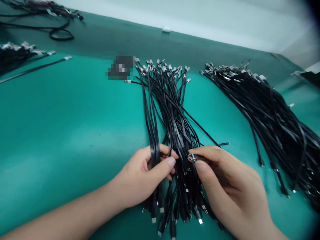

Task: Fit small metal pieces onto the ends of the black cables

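A bundle of black cables [172,116] lies lengthwise on the green surface, silver plugs at its far end and more connectors at its near end. My left hand [152,173] is closed around several flat cables [151,126] on the bundle's left side, its thumb and fingertips near the middle. Between the thumb and index finger of my right hand [225,180] is a small shiny metal ring [192,157], held over the bundle's right side. The other fingers of that hand are curled, and what lies under them is hidden.
A larger pile of black cables [272,110] spreads along the right. More cables [17,56] lie at the far left, with tangled ones [60,30] behind. A pixelated dark patch [121,67] is beside the bundle's far end. A small white cylinder [166,29] stands at the back edge.
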Demonstrator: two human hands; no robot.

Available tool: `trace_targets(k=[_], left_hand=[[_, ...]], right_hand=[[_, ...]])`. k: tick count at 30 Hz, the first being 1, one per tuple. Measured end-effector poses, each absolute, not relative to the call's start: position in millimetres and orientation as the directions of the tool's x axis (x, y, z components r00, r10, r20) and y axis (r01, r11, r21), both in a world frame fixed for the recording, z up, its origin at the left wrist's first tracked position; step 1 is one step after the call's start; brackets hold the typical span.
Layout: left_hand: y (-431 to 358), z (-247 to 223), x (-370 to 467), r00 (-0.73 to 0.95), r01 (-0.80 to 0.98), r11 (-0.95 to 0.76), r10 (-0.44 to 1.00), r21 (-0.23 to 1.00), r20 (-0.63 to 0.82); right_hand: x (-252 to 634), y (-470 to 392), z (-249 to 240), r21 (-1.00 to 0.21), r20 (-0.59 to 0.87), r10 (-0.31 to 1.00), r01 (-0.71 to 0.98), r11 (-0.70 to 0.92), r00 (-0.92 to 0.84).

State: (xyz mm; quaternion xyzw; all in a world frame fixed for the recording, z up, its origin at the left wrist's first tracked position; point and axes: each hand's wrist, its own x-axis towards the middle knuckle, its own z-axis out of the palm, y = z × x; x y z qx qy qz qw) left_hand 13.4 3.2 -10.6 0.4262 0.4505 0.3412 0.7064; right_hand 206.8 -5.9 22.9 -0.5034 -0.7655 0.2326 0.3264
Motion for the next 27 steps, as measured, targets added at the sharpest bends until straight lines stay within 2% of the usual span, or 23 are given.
trace_targets(k=[3,7,10,12,18,24,27], left_hand=[[4,-12,11,0.335,-0.087,0.373,0.884,0.924,-0.325],[6,-16,10,0.318,-0.148,0.356,0.901,0.923,-0.296],[7,-18,11,0.314,-0.216,0.381,0.899,0.899,-0.305],[7,-18,12,0.304,-0.222,0.385,0.9,0.896,-0.311],[5,-16,15,0.383,-0.158,0.451,0.848,0.878,-0.366],[4,-15,16,0.41,-0.134,0.516,0.806,0.846,-0.427],[3,-13,16,0.372,-0.12,0.523,0.812,0.844,-0.45]], right_hand=[[209,-6,25,-0.76,0.239,0.916,0.525,0.383,-0.322],[208,-6,28,-0.893,-0.063,0.903,0.428,0.14,-0.425],[205,-8,26,-0.894,-0.219,0.838,0.447,0.034,-0.5],[203,-8,24,-0.895,-0.215,0.848,0.445,0.028,-0.484],[199,3,20,-0.954,-0.033,0.96,0.295,0.052,-0.277],[200,6,16,-0.97,0.014,0.963,0.228,0.078,-0.269],[203,4,16,-0.955,0.03,0.977,0.281,0.09,-0.211]])
